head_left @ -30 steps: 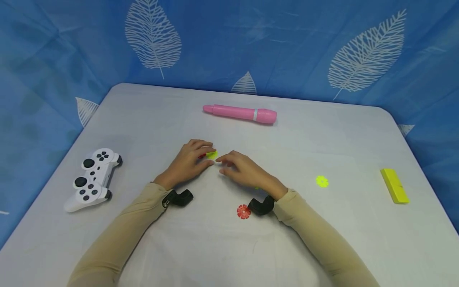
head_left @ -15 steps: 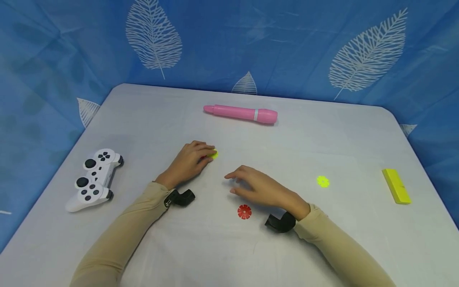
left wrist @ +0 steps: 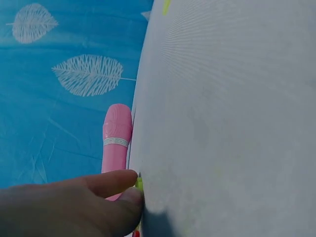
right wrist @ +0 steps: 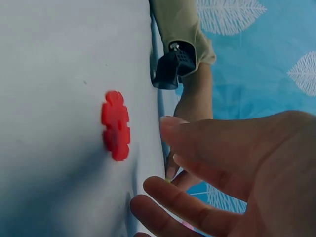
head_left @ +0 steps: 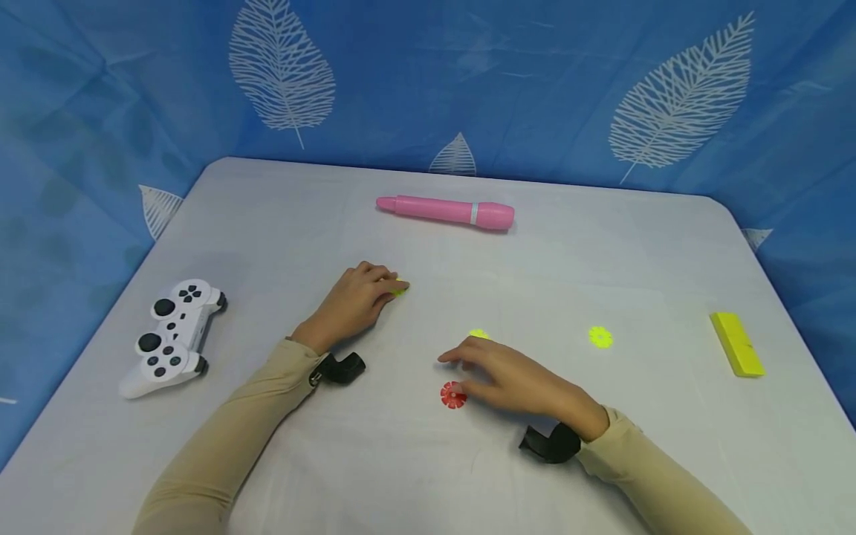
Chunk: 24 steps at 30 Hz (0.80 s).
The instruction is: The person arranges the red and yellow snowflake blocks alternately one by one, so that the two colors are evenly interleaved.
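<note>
Red notched disc [head_left: 451, 400], lying flat on the desk [head_left: 334, 461], is the reference for all positions below.

Right hand [head_left: 518, 379]: above the disc and to its right, fingers apart and loosely bent, thumb well separated from them, nothing held. The thumb tip overlaps the disc's edge in the head view; the right wrist view shows a gap between them.

Left hand [head_left: 351, 305]: beyond the disc and to its left, thumb and forefinger pinching a small yellow piece [left wrist: 139, 182], mostly covered. A red fragment [left wrist: 136, 234] shows below that thumb; whether the two are joined cannot be determined.

Step in hand, as judged: right hand reaching for the disc.

Recommended method: lower thumb and forefinger to opposite sides of the rim and pinch edge-on. The disc looks thin, so a grip from above would probably slide; pressing one edge to tip the other up, or using a nail, should help.

Risk noted: a yellow disc [head_left: 478, 334], beyond the reference and slightly right, sits just past the right fingers and could be brushed aside. Left pinch should stay steady meanwhile.
</note>
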Motion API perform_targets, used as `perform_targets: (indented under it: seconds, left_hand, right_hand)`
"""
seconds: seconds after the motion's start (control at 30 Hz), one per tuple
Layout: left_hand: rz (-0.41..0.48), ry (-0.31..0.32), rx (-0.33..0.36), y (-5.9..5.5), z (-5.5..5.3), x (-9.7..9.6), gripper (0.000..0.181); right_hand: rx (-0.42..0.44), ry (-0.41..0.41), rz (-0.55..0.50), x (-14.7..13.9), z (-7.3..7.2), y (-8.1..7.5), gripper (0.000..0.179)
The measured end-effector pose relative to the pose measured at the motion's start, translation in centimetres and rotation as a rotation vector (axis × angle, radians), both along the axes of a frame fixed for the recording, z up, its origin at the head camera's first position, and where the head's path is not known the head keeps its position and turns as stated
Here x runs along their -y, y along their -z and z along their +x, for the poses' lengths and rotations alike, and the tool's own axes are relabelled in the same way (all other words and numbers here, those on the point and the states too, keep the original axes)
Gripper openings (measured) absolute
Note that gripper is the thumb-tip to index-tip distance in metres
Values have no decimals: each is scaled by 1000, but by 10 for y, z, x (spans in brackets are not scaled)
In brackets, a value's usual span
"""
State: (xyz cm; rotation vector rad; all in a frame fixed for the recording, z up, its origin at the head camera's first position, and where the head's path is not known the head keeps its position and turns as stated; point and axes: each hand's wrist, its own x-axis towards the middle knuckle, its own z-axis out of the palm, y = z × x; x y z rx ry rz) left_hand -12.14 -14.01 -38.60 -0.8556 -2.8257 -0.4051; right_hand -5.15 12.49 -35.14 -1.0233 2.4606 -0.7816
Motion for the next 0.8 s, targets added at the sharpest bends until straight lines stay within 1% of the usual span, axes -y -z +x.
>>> perform_targets:
  seconds: [0.23,0.43,0.6,0.8]
  left_hand:
    - [-1,2,-2,0,-1,0,25]
    - [-3,4,0,0,0,-1,25]
    - [4,1,2,0,0,-1,25]
    - [13,-3,5,1,0,0,25]
  right_hand:
    - [-41,15,49,-1,8,3,37]
    - [-65,22,51,1,11,5,39]
    - [-66,22,48,3,14,7,36]
    - [-98,40,48,5,16,11,31]
